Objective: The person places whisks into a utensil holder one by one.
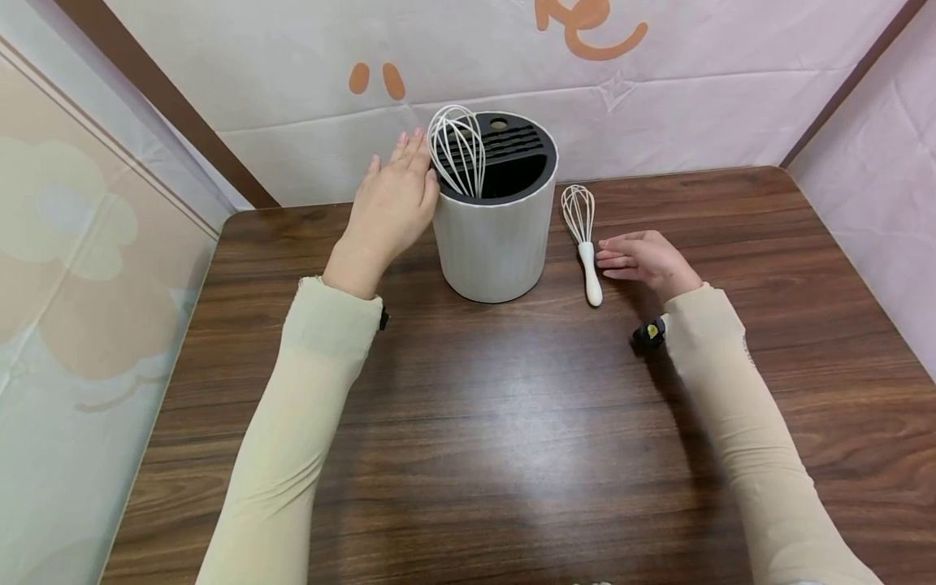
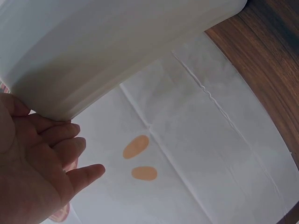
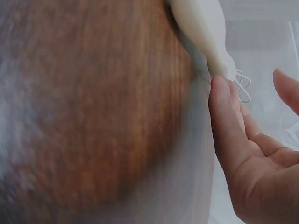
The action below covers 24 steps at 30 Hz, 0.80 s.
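A round light-grey utensil holder point(image 1: 497, 252) with a black slotted top stands upright at the back of the table. Out of its opening leans a white wire whisk point(image 1: 457, 150), balloon end up, its handle hidden inside. My left hand point(image 1: 395, 195) rests against the holder's left side near the rim, fingers extended; the left wrist view shows fingertips point(image 2: 72, 129) right at the rim. To the holder's right a smaller white whisk point(image 1: 587, 252) lies on the table, wires toward the back. Beside its handle is my right hand point(image 1: 643, 258), fingers fairly straight, fingertips point(image 3: 222, 91) touching the handle.
The dark wood table point(image 1: 504, 455) extends toward me from the holder. A pale printed cloth point(image 1: 307, 122) hangs close behind the holder and along both sides. A small dark device point(image 1: 648, 333) is strapped at my right wrist.
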Each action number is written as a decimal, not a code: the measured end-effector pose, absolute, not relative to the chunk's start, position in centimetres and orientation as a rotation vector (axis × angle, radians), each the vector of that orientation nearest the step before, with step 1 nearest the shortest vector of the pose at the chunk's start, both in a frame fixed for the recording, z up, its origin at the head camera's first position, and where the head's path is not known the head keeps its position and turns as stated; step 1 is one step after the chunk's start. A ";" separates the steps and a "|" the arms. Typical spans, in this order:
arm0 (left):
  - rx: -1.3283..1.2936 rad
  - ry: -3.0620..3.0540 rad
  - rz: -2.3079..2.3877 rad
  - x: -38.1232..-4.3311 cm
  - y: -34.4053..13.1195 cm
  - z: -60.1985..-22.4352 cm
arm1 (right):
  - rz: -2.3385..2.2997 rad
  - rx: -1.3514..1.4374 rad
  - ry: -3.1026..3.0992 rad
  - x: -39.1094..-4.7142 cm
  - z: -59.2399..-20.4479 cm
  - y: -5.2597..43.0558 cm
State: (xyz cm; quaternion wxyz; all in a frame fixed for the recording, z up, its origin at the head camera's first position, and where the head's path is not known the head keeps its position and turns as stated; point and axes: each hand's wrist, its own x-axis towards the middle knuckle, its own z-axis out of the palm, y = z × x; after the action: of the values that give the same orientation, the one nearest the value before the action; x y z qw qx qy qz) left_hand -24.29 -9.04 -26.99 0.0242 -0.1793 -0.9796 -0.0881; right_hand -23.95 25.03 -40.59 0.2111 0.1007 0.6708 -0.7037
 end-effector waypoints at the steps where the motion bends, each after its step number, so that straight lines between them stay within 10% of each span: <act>1: -0.554 -3.031 -0.273 -24.3 -9.0 -27.0 | -1.958 0.279 1.859 -23.9 -40.7 25.0; 24: -0.546 -3.042 -0.304 -24.3 -9.0 -27.1 | -1.814 0.301 1.998 -24.1 -41.3 23.3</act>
State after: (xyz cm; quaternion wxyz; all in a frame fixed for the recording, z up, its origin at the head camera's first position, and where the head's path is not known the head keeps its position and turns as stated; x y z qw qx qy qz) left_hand -24.28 -9.05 -27.11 0.0183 -0.1757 -0.9794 -0.0978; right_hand -24.06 23.26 -41.33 0.2116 0.1083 0.7193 -0.6528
